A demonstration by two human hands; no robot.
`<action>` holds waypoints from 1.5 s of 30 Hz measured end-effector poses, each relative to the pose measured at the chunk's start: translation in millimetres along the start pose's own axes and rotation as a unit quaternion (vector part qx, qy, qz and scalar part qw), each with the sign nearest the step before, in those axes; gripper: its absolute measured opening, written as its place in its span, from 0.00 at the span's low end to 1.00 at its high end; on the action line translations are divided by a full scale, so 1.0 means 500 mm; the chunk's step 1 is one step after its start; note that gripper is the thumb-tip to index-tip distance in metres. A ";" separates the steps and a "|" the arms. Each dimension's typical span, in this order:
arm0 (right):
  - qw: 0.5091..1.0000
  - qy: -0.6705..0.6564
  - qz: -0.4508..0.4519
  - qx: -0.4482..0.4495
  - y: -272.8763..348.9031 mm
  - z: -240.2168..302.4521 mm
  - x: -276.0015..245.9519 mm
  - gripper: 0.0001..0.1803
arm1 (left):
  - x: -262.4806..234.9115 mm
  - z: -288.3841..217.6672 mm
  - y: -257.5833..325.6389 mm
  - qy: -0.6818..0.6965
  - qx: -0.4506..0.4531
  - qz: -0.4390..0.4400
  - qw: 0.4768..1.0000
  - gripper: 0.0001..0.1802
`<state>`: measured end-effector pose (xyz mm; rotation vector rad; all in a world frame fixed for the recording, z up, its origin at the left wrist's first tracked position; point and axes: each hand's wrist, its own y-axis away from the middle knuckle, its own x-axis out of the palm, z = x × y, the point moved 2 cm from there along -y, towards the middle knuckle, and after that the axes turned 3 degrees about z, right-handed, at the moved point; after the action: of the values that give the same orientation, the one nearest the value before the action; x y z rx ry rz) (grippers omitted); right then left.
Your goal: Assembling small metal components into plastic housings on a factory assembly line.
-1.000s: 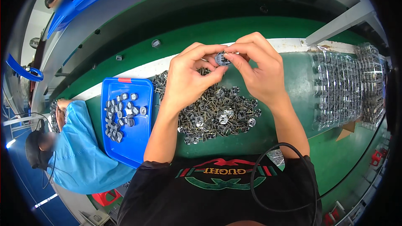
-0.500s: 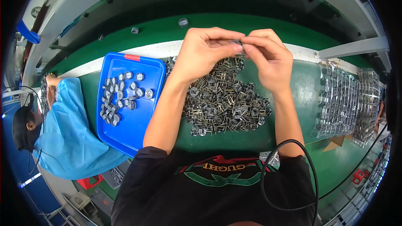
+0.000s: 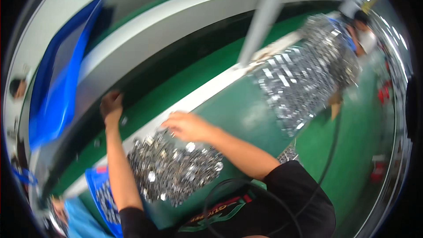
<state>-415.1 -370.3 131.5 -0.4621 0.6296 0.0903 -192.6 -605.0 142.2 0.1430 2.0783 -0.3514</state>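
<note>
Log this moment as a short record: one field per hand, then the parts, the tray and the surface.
left hand: left hand reaches up past the white strip onto the dark green belt; the blur hides whether it holds anything
right hand: right hand rests at the top edge of the pile, fingers curled
parts: pile of small metal parts between the forearms; a second mass of shiny parts lies further right
tray: blue tray at the lower left, with small parts in it
surface: green table

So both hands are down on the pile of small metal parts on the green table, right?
Not quite. In the head view only the right hand rests at the pile of small metal parts on the green table; the left hand reaches away, up to the dark belt.
</note>
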 end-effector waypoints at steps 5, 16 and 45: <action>0.980 0.163 -0.075 -0.089 0.003 0.037 -0.022 0.18 | 0.044 0.082 -0.065 0.023 0.031 0.015 0.999 0.16; 0.971 0.181 -0.128 -0.087 0.016 0.020 -0.007 0.03 | -0.038 -0.028 0.150 -0.021 0.004 0.134 0.991 0.17; 0.972 -0.137 -0.175 -0.070 -0.150 0.219 -0.109 0.07 | -0.198 -0.245 0.316 0.612 0.031 0.140 0.778 0.26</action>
<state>-382.9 -385.8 270.3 -0.6781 0.2642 -0.1355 -205.0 -413.4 255.1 0.9221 3.2569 -0.1175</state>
